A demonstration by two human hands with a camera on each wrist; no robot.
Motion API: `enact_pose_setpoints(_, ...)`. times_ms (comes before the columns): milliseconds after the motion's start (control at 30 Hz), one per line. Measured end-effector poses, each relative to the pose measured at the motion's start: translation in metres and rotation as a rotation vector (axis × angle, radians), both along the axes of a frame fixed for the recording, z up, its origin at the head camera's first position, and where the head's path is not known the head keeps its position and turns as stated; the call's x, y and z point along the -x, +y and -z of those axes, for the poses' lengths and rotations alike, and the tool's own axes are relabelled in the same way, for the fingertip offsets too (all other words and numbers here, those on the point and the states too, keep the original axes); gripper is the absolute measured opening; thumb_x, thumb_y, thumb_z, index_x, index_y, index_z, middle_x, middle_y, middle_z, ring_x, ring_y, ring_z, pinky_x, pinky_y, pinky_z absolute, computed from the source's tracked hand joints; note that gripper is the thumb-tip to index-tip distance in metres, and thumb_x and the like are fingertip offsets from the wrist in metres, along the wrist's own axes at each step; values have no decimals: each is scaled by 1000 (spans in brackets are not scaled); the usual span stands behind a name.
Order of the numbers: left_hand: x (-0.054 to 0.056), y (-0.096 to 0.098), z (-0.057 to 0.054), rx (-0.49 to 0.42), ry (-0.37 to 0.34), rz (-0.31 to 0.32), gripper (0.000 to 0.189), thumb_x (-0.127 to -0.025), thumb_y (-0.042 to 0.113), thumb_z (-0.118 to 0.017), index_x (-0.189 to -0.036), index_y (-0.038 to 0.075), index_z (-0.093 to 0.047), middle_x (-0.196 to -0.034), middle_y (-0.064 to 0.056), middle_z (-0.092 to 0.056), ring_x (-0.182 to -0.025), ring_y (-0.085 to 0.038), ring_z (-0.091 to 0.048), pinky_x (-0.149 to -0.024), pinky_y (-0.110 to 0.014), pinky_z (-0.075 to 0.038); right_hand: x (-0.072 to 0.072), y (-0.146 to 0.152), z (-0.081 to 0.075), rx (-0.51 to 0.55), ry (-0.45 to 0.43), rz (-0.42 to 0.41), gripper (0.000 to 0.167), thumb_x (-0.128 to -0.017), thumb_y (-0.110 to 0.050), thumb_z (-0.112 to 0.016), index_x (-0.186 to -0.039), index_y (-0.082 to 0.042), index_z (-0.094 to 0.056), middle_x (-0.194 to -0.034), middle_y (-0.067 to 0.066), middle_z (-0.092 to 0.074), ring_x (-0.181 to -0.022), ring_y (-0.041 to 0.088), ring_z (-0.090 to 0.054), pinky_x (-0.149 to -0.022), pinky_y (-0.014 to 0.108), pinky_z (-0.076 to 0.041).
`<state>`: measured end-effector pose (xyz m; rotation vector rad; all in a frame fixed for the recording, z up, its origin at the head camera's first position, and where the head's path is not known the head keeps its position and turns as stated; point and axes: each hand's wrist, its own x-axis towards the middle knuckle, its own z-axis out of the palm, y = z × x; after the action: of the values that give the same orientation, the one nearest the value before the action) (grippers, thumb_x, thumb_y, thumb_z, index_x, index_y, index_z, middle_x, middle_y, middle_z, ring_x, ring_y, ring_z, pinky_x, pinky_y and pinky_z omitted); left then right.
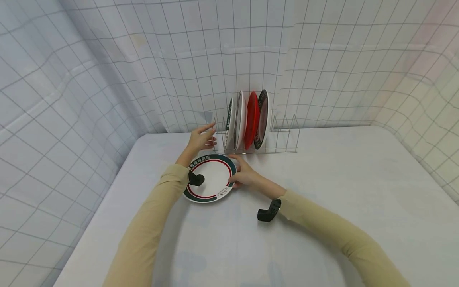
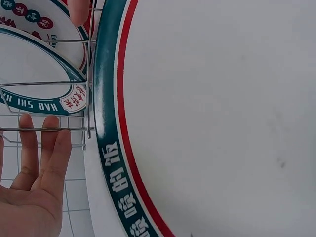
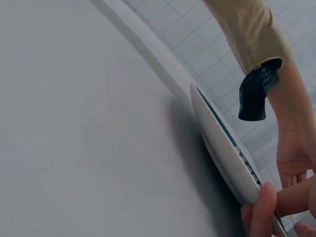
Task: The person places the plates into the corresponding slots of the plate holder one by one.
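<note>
My right hand [image 1: 246,174] grips the right edge of a white plate [image 1: 214,179] with a green rim, a red ring and white lettering. In the right wrist view the plate [image 3: 224,148] appears edge-on, tilted over the white cloth; whether it touches the cloth I cannot tell. My left hand [image 1: 200,140] is at the left end of a wire dish rack [image 1: 287,137], fingers extended. In the left wrist view its fingertips meet the rack's wires [image 2: 42,130]. Upright in the rack stand a green-rimmed plate [image 1: 228,123], a white plate [image 1: 241,119], a red plate [image 1: 252,119] and a dark-rimmed plate [image 1: 264,119].
The rack stands at the back of a table [image 1: 340,179] covered in white cloth. White grid-patterned curtains [image 1: 179,48] hang behind and at both sides. A black wrist camera [image 1: 269,211] sits on the right forearm, another [image 1: 196,179] on the left.
</note>
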<state>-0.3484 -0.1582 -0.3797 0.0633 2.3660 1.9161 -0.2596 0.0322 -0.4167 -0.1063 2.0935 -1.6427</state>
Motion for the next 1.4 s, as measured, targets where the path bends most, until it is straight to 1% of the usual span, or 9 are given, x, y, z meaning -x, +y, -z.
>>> enact_pose_setpoints(167, 2, 1, 1, -23, -11, 2, 44, -99, 29, -55, -142, 20, -50, -77, -2, -64, -67, -10, -67, -83, -41, -58, -3, 11, -5, 7, -43, -75, 82, -84, 10, -62, -150, -26, -30, -115, 20, -49, -55, 10, -52, -48, 16, -48)
enact_pose_setpoints(300, 3, 0, 2, -24, -8, 5, 45, -99, 29, -55, -142, 19, -49, -75, 0, -64, -66, -8, -66, -84, -42, -58, -7, 20, -7, 25, -68, -127, 75, -85, 9, -58, -149, -21, -34, -138, 21, -36, -55, 9, -51, -50, 15, -48)
enact_pose_setpoints(533, 1, -1, 0, -25, -1, 12, 46, -99, 28, -54, -143, 17, -48, -80, -5, -65, -65, -8, -66, -91, -49, -54, -17, 32, -4, 54, 5, -178, 65, -87, 3, -53, -147, -16, -38, -125, 17, -42, -54, 9, -54, -54, 18, -50)
enact_pose_setpoints(667, 1, -1, 0, -21, 12, 19, 46, -99, 27, -54, -143, 16, -48, -78, -3, -64, -66, -8, -66, -91, -50, -54, -20, 39, 0, 60, 95, -178, 63, -88, 2, -54, -147, -16, -38, -145, 13, -31, -67, 11, -59, -60, 22, -54)
enact_pose_setpoints(767, 1, 0, -1, -11, 13, 22, 46, -99, 28, -54, -143, 17, -48, -78, -2, -65, -66, -9, -66, -89, -48, -55, -21, 45, 1, 72, 139, -168, 62, -89, 1, -54, -147, -16, -37, -148, 17, -29, -81, 14, -61, -69, 25, -57)
enact_pose_setpoints(967, 1, -2, 0, -2, 11, 27, 46, -99, 30, -55, -143, 17, -48, -85, -10, -67, -70, -11, -67, -84, -40, -58, -29, 56, 0, 175, 116, -131, 64, -92, 2, -51, -149, -20, -31, -129, 28, -46, -89, 19, -62, -75, 30, -59)
enact_pose_setpoints(1067, 2, -3, 0, -1, 16, 29, 46, -99, 29, -55, -143, 17, -48, -80, -5, -66, -70, -11, -67, -78, -34, -60, -32, 61, 0, 234, 102, -98, 64, -93, 3, -51, -150, -19, -29, -128, 30, -47, -89, 19, -63, -74, 30, -59)
enact_pose_setpoints(1200, 3, -4, 1, 27, 41, 41, 46, -100, 29, -53, -144, 17, -47, -80, -3, -64, -70, -9, -67, -75, -30, -60, -38, 71, -5, 250, 113, -48, 65, -92, 4, -52, -149, -21, -31, -130, 32, -47, -90, 22, -63, -70, 29, -59)
enact_pose_setpoints(1400, 7, -1, 4, 61, 72, 39, 44, -100, 25, -52, -143, 17, -48, -101, -23, -63, -73, -8, -66, -83, -33, -58, -45, 90, -8, 239, 136, -56, 63, -93, 2, -51, -149, -20, -30, -130, 33, -47, -91, 24, -64, -72, 31, -59)
